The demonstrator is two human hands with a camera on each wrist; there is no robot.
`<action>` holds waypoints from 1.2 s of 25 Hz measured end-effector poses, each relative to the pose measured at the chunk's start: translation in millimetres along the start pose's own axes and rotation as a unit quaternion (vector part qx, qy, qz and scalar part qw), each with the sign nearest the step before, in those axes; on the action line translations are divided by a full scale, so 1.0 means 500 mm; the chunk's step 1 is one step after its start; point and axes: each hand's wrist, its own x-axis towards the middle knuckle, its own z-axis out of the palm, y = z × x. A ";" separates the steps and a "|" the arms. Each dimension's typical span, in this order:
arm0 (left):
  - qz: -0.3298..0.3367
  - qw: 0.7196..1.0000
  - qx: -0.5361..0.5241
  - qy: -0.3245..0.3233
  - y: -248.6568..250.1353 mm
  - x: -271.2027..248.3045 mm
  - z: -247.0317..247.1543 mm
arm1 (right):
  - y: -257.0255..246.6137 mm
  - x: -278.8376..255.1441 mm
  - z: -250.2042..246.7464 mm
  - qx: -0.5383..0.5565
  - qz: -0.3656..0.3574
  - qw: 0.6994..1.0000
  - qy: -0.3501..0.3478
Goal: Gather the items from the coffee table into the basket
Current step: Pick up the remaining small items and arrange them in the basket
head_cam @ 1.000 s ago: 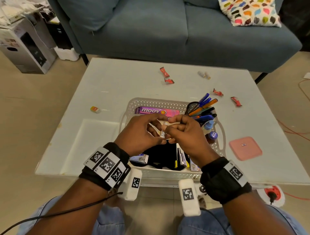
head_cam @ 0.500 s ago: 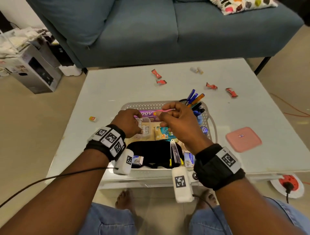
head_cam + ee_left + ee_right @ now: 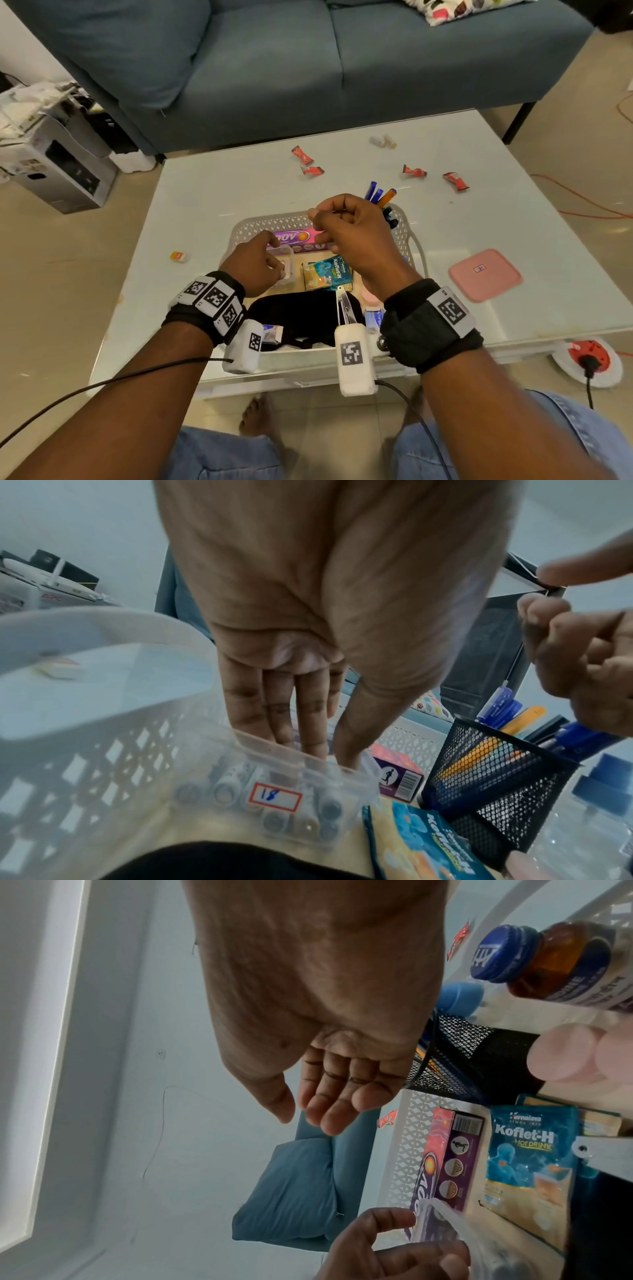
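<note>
A white lattice basket point(image 3: 255, 224) sits on the glass coffee table point(image 3: 212, 192). It holds a purple Moov box point(image 3: 294, 237), a Koflet-H sachet point(image 3: 329, 275), a black cloth point(image 3: 301, 315) and a mesh pen holder point(image 3: 496, 772). My left hand point(image 3: 263, 262) reaches into the basket and holds a clear battery box point(image 3: 274, 799) labelled 18 by its far wall, with the box resting on the basket floor. My right hand point(image 3: 329, 219) hovers above the basket with loosely curled fingers point(image 3: 325, 1112) and holds nothing.
Loose on the table lie several red candy wrappers point(image 3: 311, 170), two small batteries point(image 3: 383, 141), a small orange eraser point(image 3: 179, 256) and a pink square lid point(image 3: 484, 275). A blue sofa point(image 3: 274, 68) stands behind the table. Bottles point(image 3: 561, 961) lie at the basket's right side.
Both hands were together on the clear box over the basket. The left hand has lowered it to the basket floor; the right hand has let go and risen.
</note>
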 end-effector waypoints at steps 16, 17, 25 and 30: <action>0.051 0.992 -0.003 0.119 -0.004 -0.097 0.023 | -0.103 0.072 -0.066 -0.189 -0.136 0.972 0.015; 0.038 0.994 0.004 0.103 -0.004 -0.093 0.024 | -0.126 0.102 -0.079 -0.211 -0.140 0.967 0.019; 0.006 0.997 -0.004 0.077 -0.002 -0.086 0.018 | -0.097 0.498 -0.252 -0.418 0.076 0.902 0.070; -0.016 0.996 -0.015 0.092 0.008 -0.074 0.012 | -0.016 0.626 -0.273 -0.364 0.173 0.908 0.114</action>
